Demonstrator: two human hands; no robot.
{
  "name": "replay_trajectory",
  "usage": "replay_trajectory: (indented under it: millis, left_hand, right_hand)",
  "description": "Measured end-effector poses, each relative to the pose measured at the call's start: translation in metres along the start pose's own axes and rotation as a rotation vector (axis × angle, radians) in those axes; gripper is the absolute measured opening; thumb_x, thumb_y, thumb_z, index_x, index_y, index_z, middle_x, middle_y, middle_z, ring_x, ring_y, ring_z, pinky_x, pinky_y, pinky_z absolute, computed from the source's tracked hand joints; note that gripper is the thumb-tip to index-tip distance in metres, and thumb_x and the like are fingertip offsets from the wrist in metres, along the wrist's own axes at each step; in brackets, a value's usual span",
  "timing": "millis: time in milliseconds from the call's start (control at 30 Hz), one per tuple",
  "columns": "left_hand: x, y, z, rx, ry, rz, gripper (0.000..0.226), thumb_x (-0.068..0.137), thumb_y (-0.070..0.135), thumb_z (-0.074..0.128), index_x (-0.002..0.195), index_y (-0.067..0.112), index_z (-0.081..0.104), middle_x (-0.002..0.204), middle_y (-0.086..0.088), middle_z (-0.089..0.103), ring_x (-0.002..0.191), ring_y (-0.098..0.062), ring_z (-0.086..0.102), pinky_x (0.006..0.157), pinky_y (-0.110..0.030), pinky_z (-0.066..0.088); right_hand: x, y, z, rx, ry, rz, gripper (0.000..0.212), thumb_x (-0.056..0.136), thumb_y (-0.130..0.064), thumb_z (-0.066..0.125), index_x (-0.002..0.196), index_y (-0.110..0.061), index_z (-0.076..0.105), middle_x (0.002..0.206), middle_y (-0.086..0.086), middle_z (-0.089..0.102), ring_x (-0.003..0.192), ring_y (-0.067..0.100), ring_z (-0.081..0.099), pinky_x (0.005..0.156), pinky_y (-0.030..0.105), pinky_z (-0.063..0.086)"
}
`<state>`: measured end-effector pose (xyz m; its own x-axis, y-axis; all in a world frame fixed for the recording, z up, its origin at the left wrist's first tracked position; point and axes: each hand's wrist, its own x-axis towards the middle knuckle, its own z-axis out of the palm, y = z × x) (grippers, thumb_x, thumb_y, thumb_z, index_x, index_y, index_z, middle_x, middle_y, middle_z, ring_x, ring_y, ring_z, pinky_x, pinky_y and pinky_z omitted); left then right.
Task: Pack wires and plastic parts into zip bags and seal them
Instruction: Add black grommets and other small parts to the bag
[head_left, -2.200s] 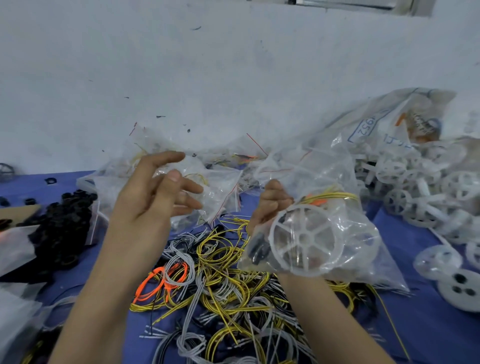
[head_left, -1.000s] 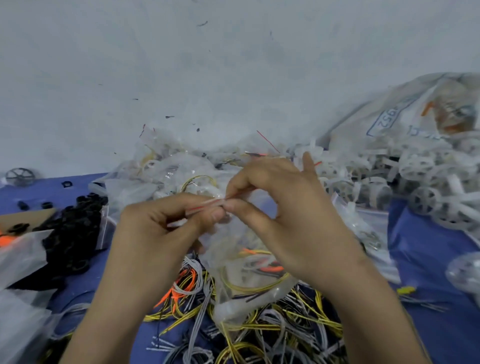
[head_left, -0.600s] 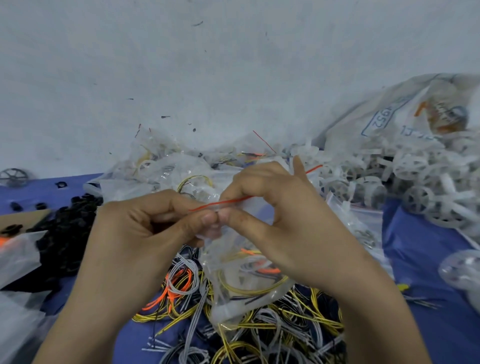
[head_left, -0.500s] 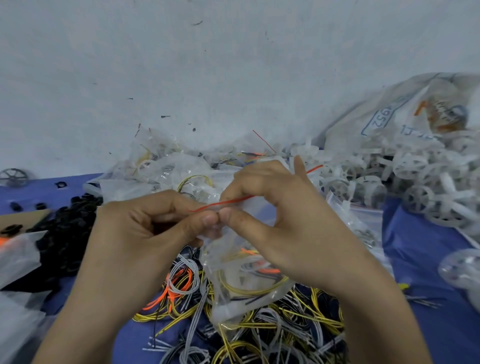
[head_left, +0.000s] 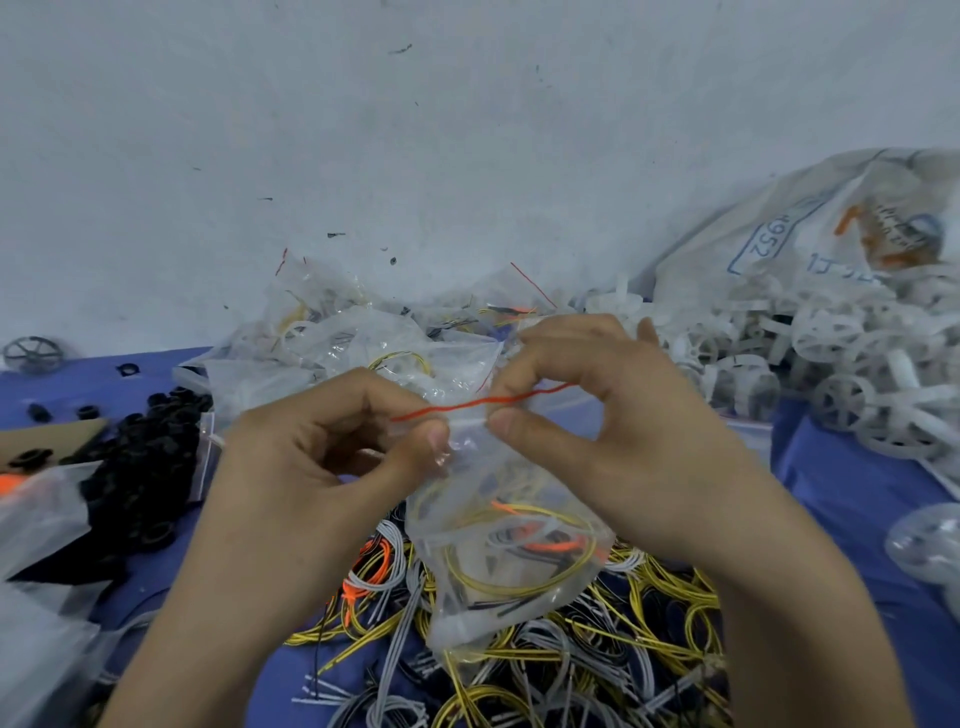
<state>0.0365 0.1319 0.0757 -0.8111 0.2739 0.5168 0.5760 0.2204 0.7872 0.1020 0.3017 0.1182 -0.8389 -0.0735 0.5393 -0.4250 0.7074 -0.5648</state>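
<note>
Two hands hold one clear zip bag (head_left: 498, 561) up in the middle of the view. The left hand (head_left: 322, 457) pinches the bag's top edge between thumb and forefinger, and the right hand (head_left: 613, 441) pinches the same edge just beside it, its other fingers curled above. One red strip (head_left: 483, 402) runs along that top edge between the two pinches.

Inside the bag lie one yellow loop of wire, some orange wire and a few dark pieces; their exact count cannot be told. Below the bag spreads one big tangle of loose wires (head_left: 597, 665), yellow, grey, orange and black, too many to count, on a blue cloth (head_left: 857, 509).

Left of the bag sits one pile of small black parts (head_left: 145, 467). Behind the bag is a heap of filled clear bags (head_left: 337, 338). Right of the bag, many white plastic wheels (head_left: 831, 374) spill from one large printed sack (head_left: 779, 234). Far left of the bag, one dark wheel (head_left: 32, 354) lies alone.
</note>
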Motion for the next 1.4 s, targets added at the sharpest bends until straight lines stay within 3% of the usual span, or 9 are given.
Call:
replay_trajectory:
  millis: [100,167,533,633,733,833,933,1067,1400]
  left_hand:
    - [-0.014,0.018,0.002,0.023,0.026,0.120,0.021,0.069,0.048,0.062,0.078,0.030,0.070,0.068,0.006,0.070,0.058,-0.009,0.065,0.054,-0.019,0.050]
    - [-0.016,0.025,0.005,0.021,0.031,0.115,0.024,0.070,0.050,0.062,0.078,0.028,0.069,0.068,0.002,0.070,0.059,-0.016,0.065,0.055,-0.029,0.051]
    - [-0.014,0.026,0.008,0.067,0.044,0.153,0.024,0.072,0.048,0.059,0.078,0.026,0.066,0.068,-0.004,0.065,0.060,-0.026,0.061,0.056,-0.037,0.047]
    - [-0.014,0.026,0.007,0.087,0.044,0.168,0.024,0.072,0.046,0.057,0.077,0.023,0.062,0.067,-0.001,0.062,0.058,-0.020,0.059,0.057,-0.031,0.048]
    - [-0.013,0.026,0.006,0.105,0.050,0.166,0.025,0.072,0.047,0.056,0.077,0.023,0.061,0.066,0.002,0.062,0.058,-0.016,0.059,0.056,-0.023,0.046]
    - [-0.014,0.027,0.007,0.126,0.018,0.192,0.021,0.074,0.045,0.058,0.079,0.025,0.064,0.068,0.002,0.065,0.062,-0.015,0.062,0.059,-0.027,0.048]
    - [-0.015,0.028,0.006,0.132,0.003,0.218,0.017,0.076,0.042,0.059,0.077,0.027,0.066,0.070,0.003,0.066,0.065,-0.013,0.063,0.060,-0.030,0.048]
    - [-0.016,0.029,0.005,0.106,-0.010,0.194,0.020,0.075,0.043,0.059,0.076,0.024,0.066,0.071,0.000,0.066,0.067,-0.017,0.063,0.063,-0.034,0.048]
    - [-0.016,0.026,-0.001,0.214,0.037,0.200,0.019,0.072,0.042,0.056,0.070,0.023,0.061,0.062,0.004,0.059,0.056,-0.009,0.055,0.056,-0.026,0.045]
  right_hand:
    - [0.000,0.001,0.003,-0.078,-0.012,-0.036,0.017,0.083,-0.024,0.065,0.073,-0.034,0.054,0.095,-0.021,0.057,0.113,-0.009,0.034,0.113,0.033,-0.009]
    - [0.001,-0.001,0.005,-0.092,-0.016,-0.059,0.018,0.083,-0.023,0.066,0.074,-0.034,0.055,0.099,-0.018,0.057,0.116,-0.010,0.033,0.111,0.028,-0.011]
    - [0.001,0.000,0.007,-0.096,0.002,-0.045,0.019,0.080,-0.027,0.068,0.070,-0.039,0.055,0.095,-0.021,0.057,0.113,-0.012,0.034,0.112,0.034,-0.014]
    - [0.002,0.002,0.004,-0.105,0.016,-0.004,0.015,0.073,-0.039,0.061,0.064,-0.044,0.050,0.093,-0.026,0.056,0.113,-0.015,0.032,0.111,0.034,-0.017]
    - [0.000,0.008,-0.003,-0.087,0.016,-0.003,0.018,0.077,-0.032,0.063,0.066,-0.041,0.052,0.099,-0.029,0.053,0.111,-0.015,0.032,0.111,0.030,-0.013]
    - [-0.001,0.007,-0.001,-0.122,0.008,-0.045,0.021,0.080,-0.023,0.069,0.069,-0.036,0.057,0.090,-0.024,0.058,0.114,-0.011,0.033,0.111,0.040,-0.015]
    - [-0.001,0.002,0.003,-0.147,0.019,-0.052,0.010,0.079,-0.033,0.067,0.070,-0.036,0.063,0.088,-0.023,0.060,0.116,-0.011,0.032,0.109,0.044,-0.019]
    - [-0.002,0.002,-0.004,-0.092,-0.023,-0.043,0.015,0.075,-0.039,0.060,0.064,-0.046,0.052,0.085,-0.024,0.057,0.114,-0.012,0.032,0.110,0.045,-0.015]
    - [0.001,0.005,0.003,-0.158,0.019,0.042,0.023,0.078,-0.037,0.065,0.064,-0.048,0.050,0.088,-0.030,0.053,0.118,-0.004,0.027,0.110,0.051,-0.009]
